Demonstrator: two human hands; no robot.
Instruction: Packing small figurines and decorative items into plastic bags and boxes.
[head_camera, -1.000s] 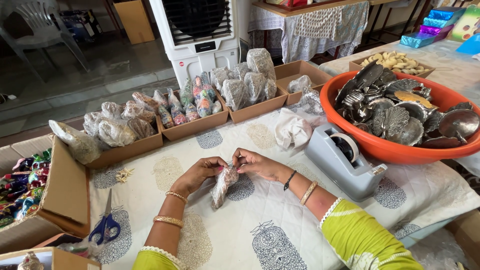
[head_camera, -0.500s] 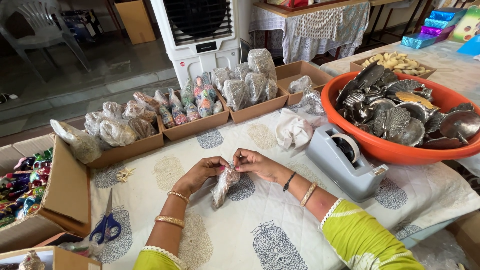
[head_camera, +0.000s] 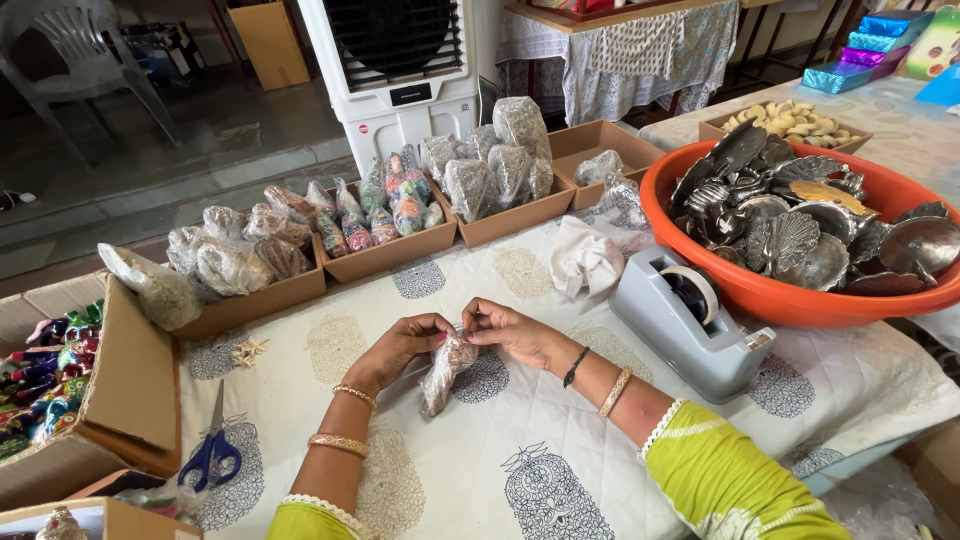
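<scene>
Both hands, left hand (head_camera: 400, 345) and right hand (head_camera: 510, 330), fingers pinched shut on the small clear plastic packet of brownish bits (head_camera: 445, 370), propped on the printed white worktop (head_camera: 520, 440), grey tape dispenser (head_camera: 690, 320) handy.

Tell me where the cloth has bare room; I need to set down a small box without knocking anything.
Free: the printed tablecloth between the forearms and near edge, and the strip between the scissors and left hand. Crowded: the far edge with cardboard trays, and the right side, with the tape dispenser and orange tub.
</scene>
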